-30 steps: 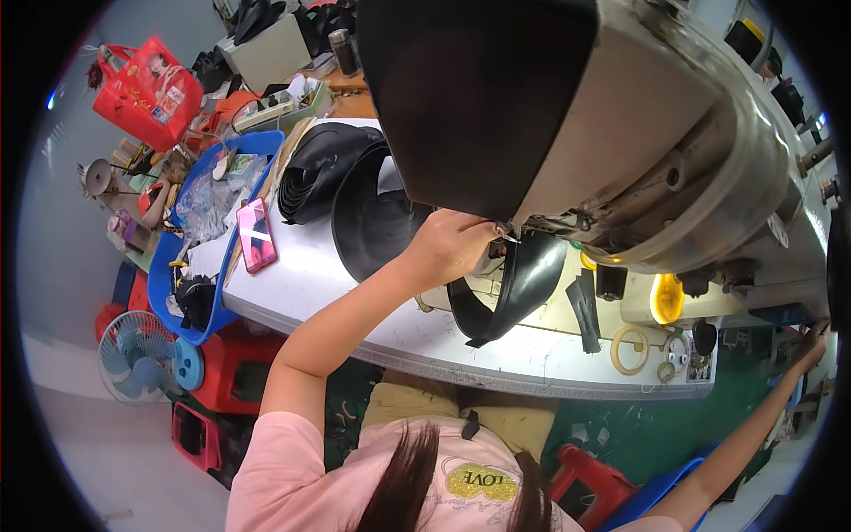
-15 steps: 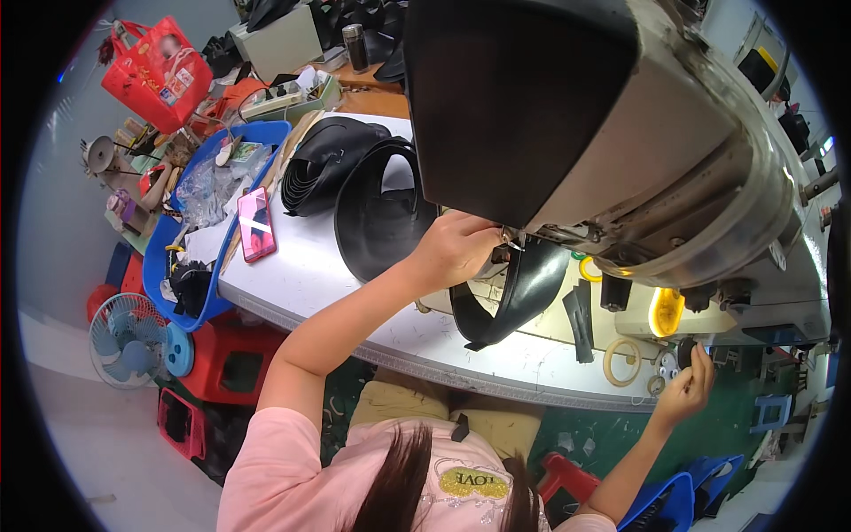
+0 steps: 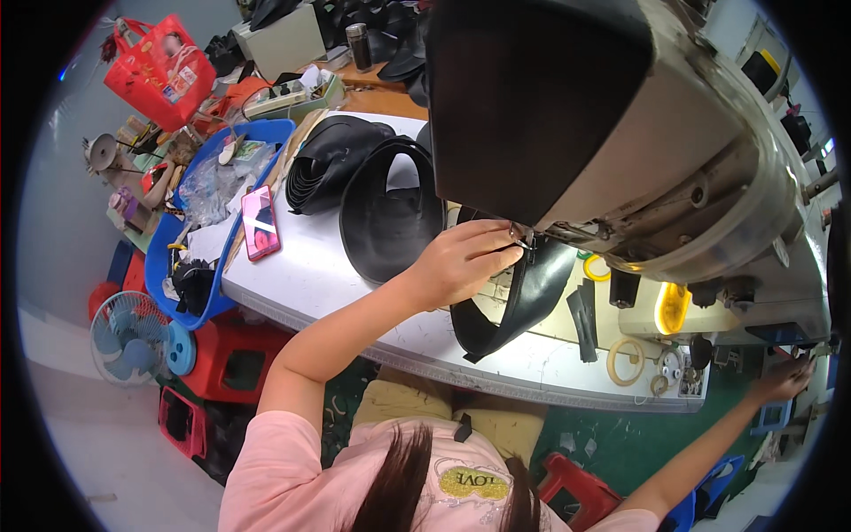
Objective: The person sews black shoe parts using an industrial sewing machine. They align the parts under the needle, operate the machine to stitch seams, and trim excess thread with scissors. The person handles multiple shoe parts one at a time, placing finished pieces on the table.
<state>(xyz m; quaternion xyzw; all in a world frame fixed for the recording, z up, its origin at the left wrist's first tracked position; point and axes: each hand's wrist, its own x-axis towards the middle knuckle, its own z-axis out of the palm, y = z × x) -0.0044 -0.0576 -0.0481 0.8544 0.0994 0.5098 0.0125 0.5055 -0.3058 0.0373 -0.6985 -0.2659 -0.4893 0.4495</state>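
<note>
The person's left hand (image 3: 463, 263) is up under the head of a big sewing machine with a black front plate and a worn grey metal body (image 3: 532, 106). Its grip is nearly closed, thumb and fingers drawn together beside a small shiny metal part below the machine head; from where I stand I can't tell whether anything is pinched between them. Just under those fingertips a glossy black leather-like band (image 3: 545, 285) lies beneath the machine head, one end curving round in an open loop toward the table's near edge.

The right hand (image 3: 784, 379) is stretched far out to the side, near the far end of the machine. Its fingers look bent, but the grip is too small and blurred for me to tell how far it's open or whether it has hold of anything.

On the white-topped table (image 3: 310, 257), a broad curved black piece with an opening through it (image 3: 377, 244) lies just beyond the left hand and forearm, and beside it sits a rolled stack of thin black sheets (image 3: 332, 168). A red-edged phone with a bright screen (image 3: 261, 223) rests farther left, next to a long blue plastic tub (image 3: 156, 270). Narrow flat black strips (image 3: 583, 324) lie to the right of the band, with a cream-coloured ring (image 3: 612, 363) near them.
</note>
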